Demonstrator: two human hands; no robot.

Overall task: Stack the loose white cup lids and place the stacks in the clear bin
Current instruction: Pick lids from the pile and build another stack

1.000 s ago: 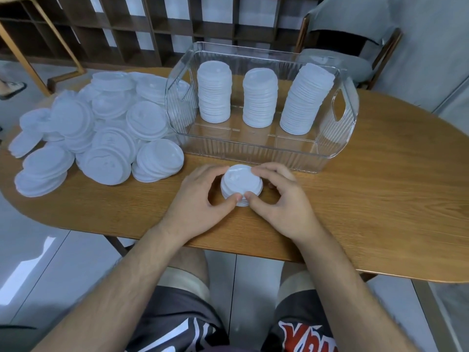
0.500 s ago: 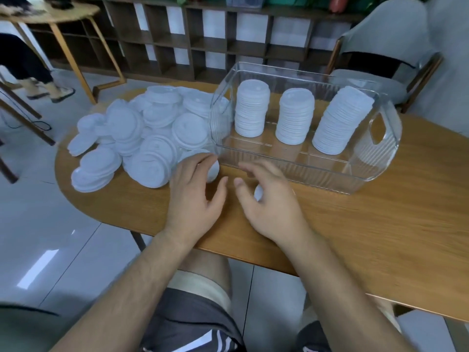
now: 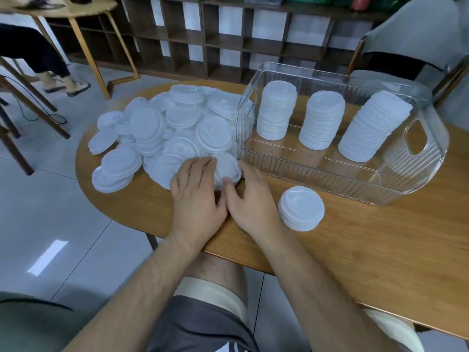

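Observation:
A heap of loose white cup lids [image 3: 162,128] covers the left end of the wooden table [image 3: 380,250]. The clear bin [image 3: 330,177] stands to its right and holds three tall lid stacks [image 3: 321,120], the right one leaning. A short lid stack [image 3: 301,208] sits on the table in front of the bin, with no hand on it. At the heap's near edge lies a small clump of lids [image 3: 228,167]. My right hand [image 3: 253,199] pinches it, thumb on top and fingers along its right rim. My left hand [image 3: 198,194] rests its fingers on its left side.
The table's rounded left edge is close to the heap. A chair [image 3: 416,39] with grey cloth stands behind the bin. Another table [image 3: 76,11] and a seated person's legs [image 3: 50,69] are at far left. Shelving lines the back wall.
Both hands let go of the short stack and moved left to the near edge of the heap. The short stack now stands alone to the right of my hands.

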